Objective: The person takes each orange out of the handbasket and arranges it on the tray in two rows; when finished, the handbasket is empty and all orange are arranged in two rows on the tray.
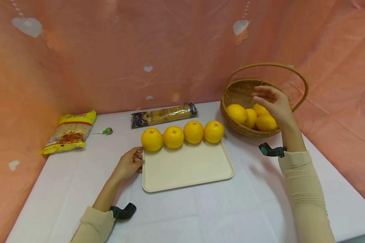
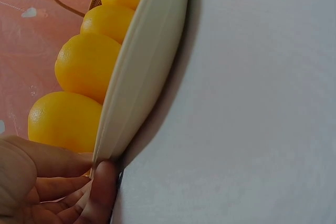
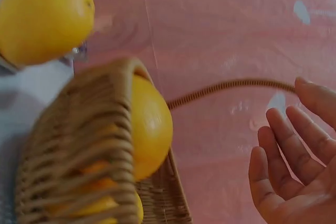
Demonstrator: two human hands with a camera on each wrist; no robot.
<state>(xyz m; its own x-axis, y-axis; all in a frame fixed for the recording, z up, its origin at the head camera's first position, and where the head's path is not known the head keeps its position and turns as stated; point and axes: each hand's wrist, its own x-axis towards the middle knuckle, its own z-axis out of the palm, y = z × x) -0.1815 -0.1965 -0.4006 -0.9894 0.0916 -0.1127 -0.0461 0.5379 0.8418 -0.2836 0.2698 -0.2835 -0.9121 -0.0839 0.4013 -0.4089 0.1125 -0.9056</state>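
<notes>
My left hand [image 1: 128, 164] pinches the left edge of a cream rectangular tray [image 1: 187, 167] between thumb and fingers; the left wrist view shows the thumb [image 2: 102, 187] against the rim. A row of several oranges [image 1: 173, 137], yellow and round, lines the tray's far side. Above the wicker basket [image 1: 246, 131] at the right, my right hand [image 1: 275, 103] hangs with loosely bent fingers and holds nothing. Several more oranges [image 1: 237, 113] lie inside the basket, partly hidden by its wall in the right wrist view.
Behind the tray lies a packet of spaghetti [image 1: 164, 115]. To the left are a lollipop [image 1: 107, 131] and a yellow food bag [image 1: 70, 131]. The basket's tall handle [image 1: 304, 82] arches up near my right hand. A pink curtain [image 1: 182, 50] hangs at the table's back.
</notes>
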